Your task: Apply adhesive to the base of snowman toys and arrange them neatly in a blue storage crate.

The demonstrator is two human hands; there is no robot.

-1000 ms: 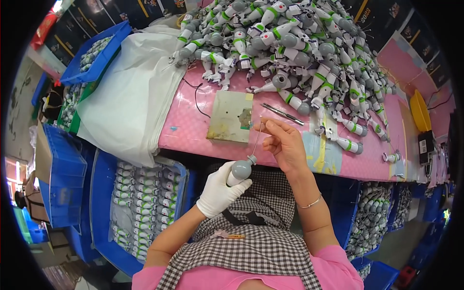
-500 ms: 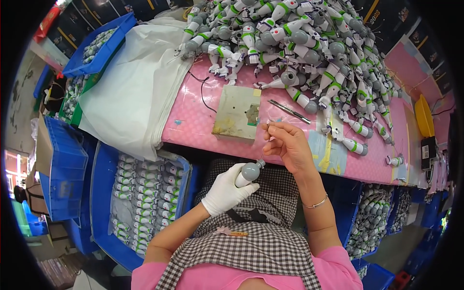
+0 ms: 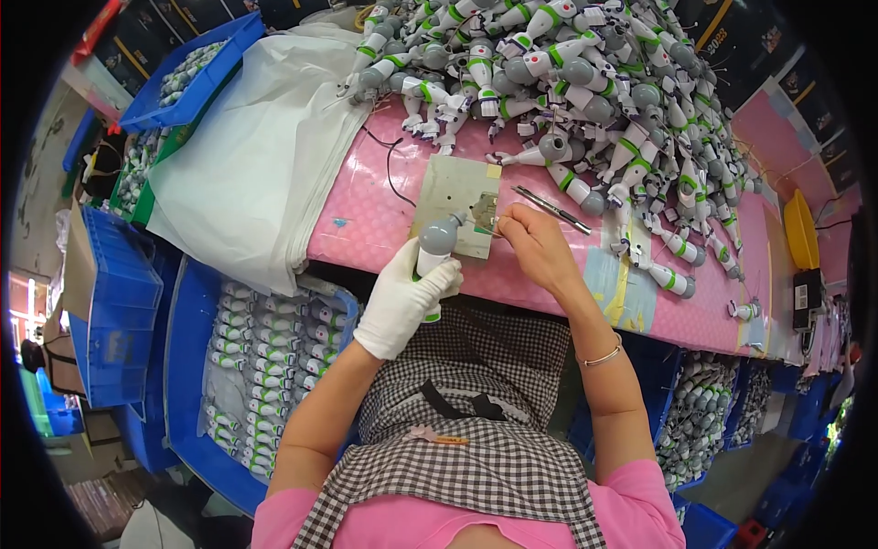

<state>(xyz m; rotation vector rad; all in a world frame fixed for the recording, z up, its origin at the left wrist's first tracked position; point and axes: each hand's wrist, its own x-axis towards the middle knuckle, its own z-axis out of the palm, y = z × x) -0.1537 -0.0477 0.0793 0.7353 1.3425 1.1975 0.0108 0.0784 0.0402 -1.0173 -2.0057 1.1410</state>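
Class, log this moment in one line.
left hand: holds toy part | right hand: near grey box | toy pile: on pink table

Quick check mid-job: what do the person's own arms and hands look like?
The left hand wears a white glove reaching the wrist. The right hand is ungloved, with a thin, silver-coloured bracelet above its wrist. Both forearms are uncovered below pink sleeves. No cables are visible on either arm.
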